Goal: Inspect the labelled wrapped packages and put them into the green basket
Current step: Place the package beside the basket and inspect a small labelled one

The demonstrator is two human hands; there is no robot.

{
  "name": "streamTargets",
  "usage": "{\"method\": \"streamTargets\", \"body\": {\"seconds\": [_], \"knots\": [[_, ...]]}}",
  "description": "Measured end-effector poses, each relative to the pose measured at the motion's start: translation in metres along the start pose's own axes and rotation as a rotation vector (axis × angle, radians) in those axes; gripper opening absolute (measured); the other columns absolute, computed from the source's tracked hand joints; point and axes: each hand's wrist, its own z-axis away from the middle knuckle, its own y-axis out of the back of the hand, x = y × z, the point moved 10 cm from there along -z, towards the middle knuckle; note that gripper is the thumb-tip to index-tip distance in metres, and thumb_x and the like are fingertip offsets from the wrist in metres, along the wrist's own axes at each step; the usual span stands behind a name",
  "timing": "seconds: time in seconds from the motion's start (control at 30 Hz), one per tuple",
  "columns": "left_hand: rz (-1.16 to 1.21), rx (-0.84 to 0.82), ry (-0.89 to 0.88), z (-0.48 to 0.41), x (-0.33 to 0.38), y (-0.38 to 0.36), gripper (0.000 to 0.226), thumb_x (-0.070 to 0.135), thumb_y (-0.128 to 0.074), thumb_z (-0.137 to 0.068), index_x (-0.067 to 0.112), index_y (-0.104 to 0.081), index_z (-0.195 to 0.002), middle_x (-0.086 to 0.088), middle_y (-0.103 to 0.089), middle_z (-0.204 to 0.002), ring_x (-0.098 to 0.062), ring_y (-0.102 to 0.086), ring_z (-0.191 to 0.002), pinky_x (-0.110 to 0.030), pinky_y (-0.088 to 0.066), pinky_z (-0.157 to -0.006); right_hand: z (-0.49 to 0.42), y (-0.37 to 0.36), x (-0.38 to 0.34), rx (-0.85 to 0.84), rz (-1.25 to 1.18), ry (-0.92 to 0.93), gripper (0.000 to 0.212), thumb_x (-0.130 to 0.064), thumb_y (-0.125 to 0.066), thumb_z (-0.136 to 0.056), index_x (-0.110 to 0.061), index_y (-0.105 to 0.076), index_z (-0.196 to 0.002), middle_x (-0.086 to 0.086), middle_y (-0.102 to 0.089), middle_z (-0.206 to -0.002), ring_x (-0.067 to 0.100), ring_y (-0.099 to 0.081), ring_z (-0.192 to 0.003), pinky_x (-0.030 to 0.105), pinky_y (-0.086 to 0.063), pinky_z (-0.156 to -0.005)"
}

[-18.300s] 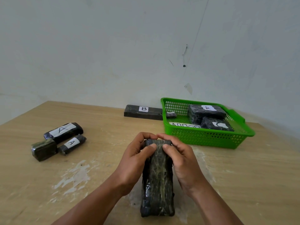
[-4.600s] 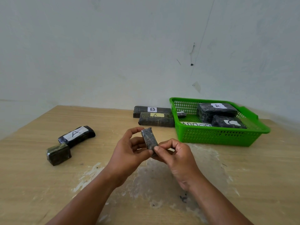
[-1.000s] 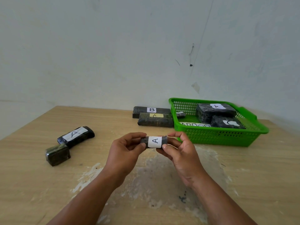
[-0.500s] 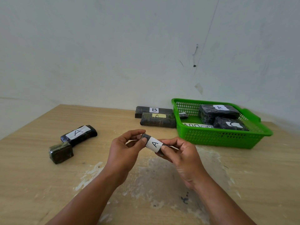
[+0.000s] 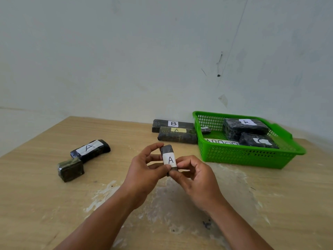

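Observation:
Both hands hold a small dark wrapped package (image 5: pixel 169 157) upright above the table's middle, its white "A" label facing me. My left hand (image 5: pixel 144 174) pinches its top and lower left side. My right hand (image 5: pixel 196 177) pinches its lower right end. The green basket (image 5: pixel 241 156) stands at the right and holds several dark wrapped packages, one labelled "A" (image 5: pixel 246 127) and another (image 5: pixel 257 140) in front of it. On the table at the left lie a package labelled "A" (image 5: pixel 90 148) and a small unlabelled dark block (image 5: pixel 70 169).
Two long packages lie against the basket's left side by the wall: one labelled "B" (image 5: pixel 173 124) and one with a yellow "A" label (image 5: pixel 177 135). The wooden table (image 5: pixel 45 204) has worn pale patches in the middle. A white wall rises behind.
The small package has turned in my fingers from lying sideways to standing upright, label still toward me. Both hands stayed at the table's middle.

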Motion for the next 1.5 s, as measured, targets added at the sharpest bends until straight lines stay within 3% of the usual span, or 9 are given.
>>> {"method": "streamTargets", "body": {"seconds": [0.13, 0.23, 0.47, 0.6, 0.7, 0.87, 1.03, 1.37, 1.5], "knots": [[-0.007, 0.016, 0.028, -0.003, -0.003, 0.006, 0.068, -0.015, -0.073, -0.083, 0.028, -0.063, -0.134, -0.016, -0.069, -0.115, -0.026, -0.079, -0.09, -0.034, -0.063, -0.077, 0.002, -0.005, -0.016, -0.043, 0.321, 0.217, 0.06, -0.027, -0.09, -0.08, -0.029, -0.06, -0.132, -0.019, -0.052, -0.144, -0.001, -0.05, -0.135, 0.023, -0.054, -0.101], [-0.056, 0.002, 0.049, -0.003, -0.002, 0.006, 0.077, -0.014, -0.074, -0.081, 0.03, -0.057, -0.141, -0.013, -0.071, -0.113, -0.025, -0.079, -0.089, -0.03, -0.063, -0.073, -0.005, -0.012, -0.023, -0.095, 0.339, 0.263, 0.057, -0.029, -0.085, -0.081, -0.028, -0.058, -0.131, -0.016, -0.041, -0.16, 0.001, -0.038, -0.148, 0.031, -0.046, -0.113], [-0.128, 0.123, 0.101, -0.034, -0.002, 0.04, 0.072, 0.001, -0.079, -0.083, 0.026, -0.05, -0.144, -0.004, -0.074, -0.109, -0.02, -0.076, -0.095, -0.045, -0.061, -0.093, -0.061, -0.044, -0.036, -0.213, 0.632, 0.266, 0.053, -0.038, -0.083, -0.079, -0.022, -0.06, -0.124, -0.005, -0.062, -0.133, 0.014, -0.056, -0.124, 0.028, -0.045, -0.105], [-0.363, 0.242, 0.02, -0.058, 0.009, 0.074, 0.056, 0.015, -0.075, -0.09, 0.033, -0.052, -0.138, 0.007, -0.068, -0.111, -0.007, -0.069, -0.094, -0.024, -0.055, -0.066, -0.122, -0.053, -0.02, -0.191, 0.698, 0.113, 0.053, -0.04, -0.085, -0.08, -0.021, -0.06, -0.123, -0.004, -0.064, -0.123, 0.018, -0.057, -0.114, 0.034, -0.046, -0.094], [-0.386, 0.323, -0.004, -0.067, 0.002, 0.097, 0.049, 0.013, -0.071, -0.091, 0.031, -0.057, -0.134, 0.008, -0.068, -0.107, -0.007, -0.069, -0.09, -0.022, -0.051, -0.06, -0.155, -0.067, 0.002, -0.207, 0.738, 0.029, 0.051, -0.039, -0.084, -0.081, -0.021, -0.061, -0.123, -0.004, -0.065, -0.119, 0.018, -0.059, -0.109, 0.03, -0.044, -0.086], [-0.517, 0.367, -0.061, -0.08, -0.007, 0.11, 0.046, 0.011, -0.071, -0.089, 0.029, -0.061, -0.13, 0.009, -0.067, -0.096, -0.011, -0.067, -0.077, -0.026, -0.055, -0.065, -0.19, -0.09, 0.021, -0.274, 0.917, 0.104, 0.042, -0.039, -0.076, -0.082, -0.02, -0.064, -0.118, -0.004, -0.067, -0.116, 0.021, -0.058, -0.114, 0.038, -0.039, -0.11], [-0.648, 0.353, -0.139, -0.085, -0.003, 0.101, 0.047, 0.011, -0.071, -0.087, 0.029, -0.06, -0.129, 0.011, -0.063, -0.092, -0.009, -0.061, -0.067, -0.008, -0.04, -0.06, -0.2, -0.101, 0.041, -0.365, 1.069, 0.119, 0.045, -0.047, -0.067, -0.082, -0.026, -0.061, -0.121, -0.007, -0.065, -0.125, 0.02, -0.052, -0.127, 0.042, -0.025, -0.124], [-0.696, 0.33, -0.196, -0.084, 0.005, 0.094, 0.045, 0.019, -0.07, -0.088, 0.031, -0.059, -0.13, 0.013, -0.059, -0.095, -0.005, -0.056, -0.076, -0.019, -0.044, -0.072, -0.194, -0.108, 0.04, -0.397, 1.187, 0.124, 0.052, -0.044, -0.063, -0.092, -0.019, -0.061, -0.137, 0.003, -0.047, -0.154, 0.023, -0.035, -0.148, 0.04, -0.018, -0.128], [-0.673, 0.353, -0.208, -0.082, 0.015, 0.1, 0.04, 0.018, -0.069, -0.087, 0.029, -0.063, -0.125, 0.013, -0.06, -0.093, -0.005, -0.055, -0.072, -0.012, -0.041, -0.068, -0.182, -0.118, 0.02, -0.311, 1.039, 0.211, 0.041, -0.029, -0.064, -0.093, -0.015, -0.066, -0.131, 0.004, -0.054, -0.144, 0.024, -0.044, -0.14, 0.035, -0.029, -0.12]]}}
